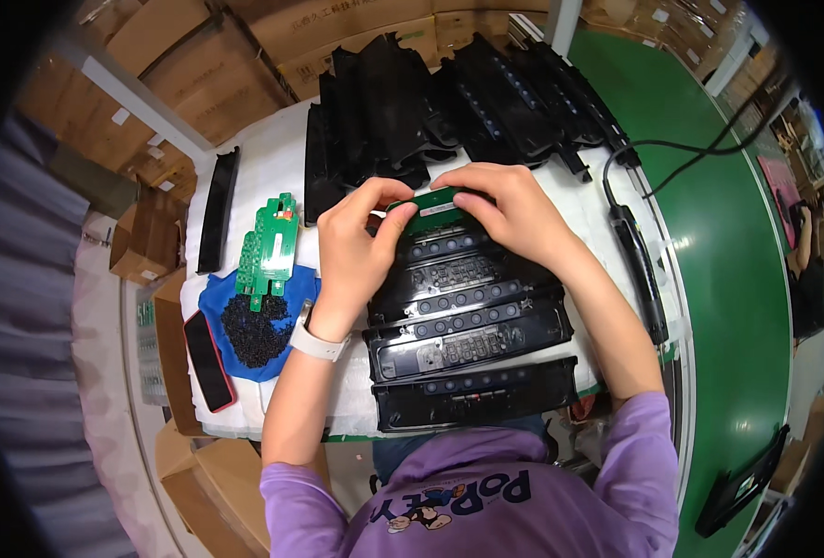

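Note:
Between both my hands is a green circuit board [437, 210], held by its two ends over the far end of a row of black plastic panels. My left hand [361, 244] pinches the board's left end with thumb and fingers. At the other end, my right hand [516, 212] grips it the same way. Nearer to me, several black panels [472, 395] lie one behind another, with round holes and button-like shapes along them. Whether the board touches the panel beneath it, I cannot tell.
Green circuit boards [277, 246] are piled on the left, by a blue cloth [217, 296] holding many tiny black screws [254, 333]. A phone [209, 363] and a single black strip [217, 212] lie nearby. Black panels [389, 98] are heaped behind. An electric screwdriver [640, 270] with cable lies right.

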Demonstrator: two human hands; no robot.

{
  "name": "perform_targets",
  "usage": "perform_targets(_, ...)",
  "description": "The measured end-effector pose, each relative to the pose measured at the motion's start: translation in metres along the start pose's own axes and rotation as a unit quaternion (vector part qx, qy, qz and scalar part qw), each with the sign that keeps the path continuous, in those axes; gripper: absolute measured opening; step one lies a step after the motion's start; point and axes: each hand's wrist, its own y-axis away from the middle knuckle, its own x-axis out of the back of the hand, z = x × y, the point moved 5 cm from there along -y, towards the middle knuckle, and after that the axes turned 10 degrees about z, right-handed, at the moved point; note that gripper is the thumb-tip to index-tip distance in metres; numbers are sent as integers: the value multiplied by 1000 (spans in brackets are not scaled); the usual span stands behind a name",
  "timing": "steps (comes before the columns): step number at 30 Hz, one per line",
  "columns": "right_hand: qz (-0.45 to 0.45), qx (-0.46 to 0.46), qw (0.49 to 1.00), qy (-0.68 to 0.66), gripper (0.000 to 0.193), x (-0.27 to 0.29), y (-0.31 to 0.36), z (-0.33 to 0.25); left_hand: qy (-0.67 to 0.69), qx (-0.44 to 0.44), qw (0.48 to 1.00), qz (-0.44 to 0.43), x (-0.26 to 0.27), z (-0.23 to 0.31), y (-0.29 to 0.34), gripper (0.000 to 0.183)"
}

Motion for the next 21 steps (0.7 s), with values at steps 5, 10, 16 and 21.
perform_targets(5,-55,-137,989,-8,24,-26,14,49,-107,-11,993,58,19,-37,22,24)
perform_targets(10,-49,-218,971,-81,23,-33,18,51,-107,10,994,-19,11,-46,35,27)
perform_targets(16,-60,-99,993,34,25,-35,16,38,-91,-29,993,-72,0,-60,41,28)
perform_targets(21,-44,-6,982,182,31,-39,19,36,-89,-54,993,-59,-3,-58,39,30)
